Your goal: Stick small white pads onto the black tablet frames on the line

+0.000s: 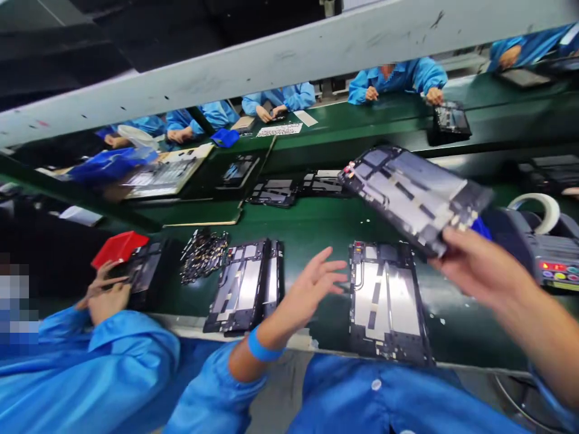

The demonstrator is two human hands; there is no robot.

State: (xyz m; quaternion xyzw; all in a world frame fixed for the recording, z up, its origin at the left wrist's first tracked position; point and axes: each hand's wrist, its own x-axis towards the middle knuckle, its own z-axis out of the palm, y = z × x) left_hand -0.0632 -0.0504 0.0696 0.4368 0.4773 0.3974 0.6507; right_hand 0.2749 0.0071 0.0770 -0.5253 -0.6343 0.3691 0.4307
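Right hand pinches one corner of a tilted tablet frame above the green belt, left hand spread empty beside it; that corner pinch looks liable to slip.

Electronics assembly line in a factory

A long green belt carries tablet frames below the lifted one; workers in blue coats sit along the far side, a tape dispenser just right of the grip
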